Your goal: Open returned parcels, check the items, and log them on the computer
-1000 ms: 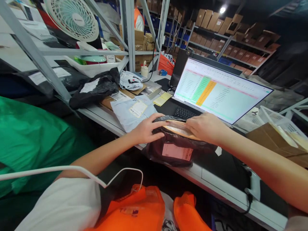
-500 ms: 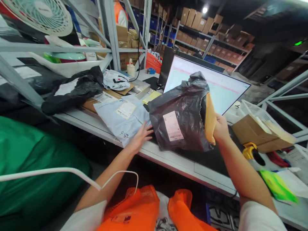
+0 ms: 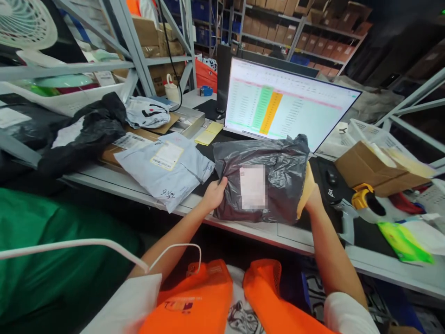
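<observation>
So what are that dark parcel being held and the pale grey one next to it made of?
The dark parcel looks like thin glossy plastic film: it crinkles and catches the light. The left hand pinches its edge, and the right hand holds a tan flap, possibly paper. The grey parcel seems a matte plastic mailer, softly creased, bearing a paper label.

parcel bag (image 3: 274,162): glossy black, pale label | envelope (image 3: 305,190): tan | mailer (image 3: 163,168): light grey, yellow-white label | screen (image 3: 288,104): white, green+orange columns | vest (image 3: 208,301): orange
</observation>
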Tool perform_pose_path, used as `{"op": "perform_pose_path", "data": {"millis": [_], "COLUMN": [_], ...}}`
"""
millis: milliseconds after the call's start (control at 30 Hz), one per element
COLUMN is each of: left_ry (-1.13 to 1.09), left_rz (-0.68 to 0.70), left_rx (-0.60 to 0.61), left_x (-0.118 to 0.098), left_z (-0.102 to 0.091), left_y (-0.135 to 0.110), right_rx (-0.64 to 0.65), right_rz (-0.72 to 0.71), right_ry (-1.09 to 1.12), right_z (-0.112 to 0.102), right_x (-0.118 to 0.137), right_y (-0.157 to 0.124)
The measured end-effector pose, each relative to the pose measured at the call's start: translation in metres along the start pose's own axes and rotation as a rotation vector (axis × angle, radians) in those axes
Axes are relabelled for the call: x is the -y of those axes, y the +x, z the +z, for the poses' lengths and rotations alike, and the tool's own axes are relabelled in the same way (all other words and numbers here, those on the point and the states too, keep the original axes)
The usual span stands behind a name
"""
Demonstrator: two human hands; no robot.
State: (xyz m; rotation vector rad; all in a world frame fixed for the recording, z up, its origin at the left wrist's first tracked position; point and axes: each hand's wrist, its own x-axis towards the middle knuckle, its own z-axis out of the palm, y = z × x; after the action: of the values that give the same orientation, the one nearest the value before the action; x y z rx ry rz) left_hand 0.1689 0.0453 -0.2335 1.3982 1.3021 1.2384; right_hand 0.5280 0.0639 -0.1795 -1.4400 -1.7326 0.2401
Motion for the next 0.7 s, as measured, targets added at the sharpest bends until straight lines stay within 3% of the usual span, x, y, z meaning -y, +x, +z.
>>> {"op": "perform_pose_path", "data": {"millis": [167, 367, 567, 700], "left_ry": [0.329, 0.522, 0.655, 0.711], "left_rz": [0.123, 0.15, -0.009, -0.099], "left_rx": [0.005, -0.065, -0.289, -0.358], "left_x": [-0.007, -0.021, -0.041, -0.061], "left_z": [-0.015, -0.026, -0.079, -0.116], "left_y": [-0.02, -0.036, -0.045, -0.045], "right_rx": [0.054, 0.04, -0.027, 0.056], "right_rz": [0.144, 0.125, 0.177, 0.191], "right_ry": [0.001, 0.158, 0.187, 0.323], "right_z": [0.011, 0.009, -0.019, -0.023], "right_x": [-0.021, -0.008, 0.003, 0.013], "right_y": [-0.031, -0.037, -0.033, -0.025]}}
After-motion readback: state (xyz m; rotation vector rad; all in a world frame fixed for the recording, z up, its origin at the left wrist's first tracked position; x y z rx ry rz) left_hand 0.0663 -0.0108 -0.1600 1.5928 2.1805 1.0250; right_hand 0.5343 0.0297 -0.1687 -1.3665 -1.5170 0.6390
